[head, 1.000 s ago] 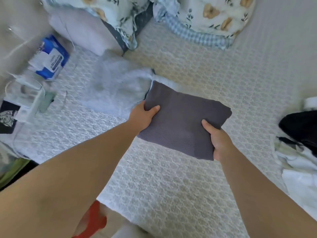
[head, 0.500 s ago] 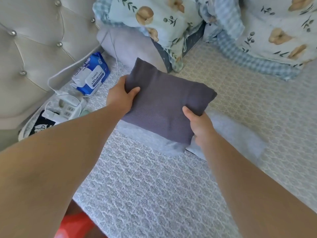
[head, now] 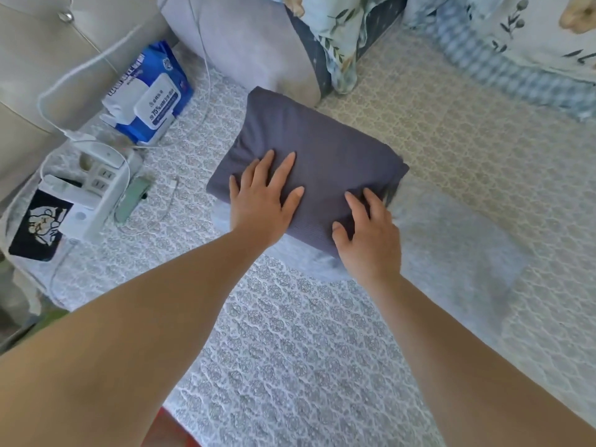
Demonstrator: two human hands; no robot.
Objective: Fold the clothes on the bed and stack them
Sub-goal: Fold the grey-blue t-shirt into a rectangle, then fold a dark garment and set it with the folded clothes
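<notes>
Folded dark grey garment lies mid-bed on a pale blue folded garment, both hands flat on top: left hand fingers spread and straight on its near-left part, right hand at its near edge with fingers loosely extended, gripping nothing. Patterned bedspread underneath; at 12 o'clock a grey pillow and floral bedding. At 9–10 o'clock sit a blue wipes pack, white power strip with cable, and tufted headboard.
</notes>
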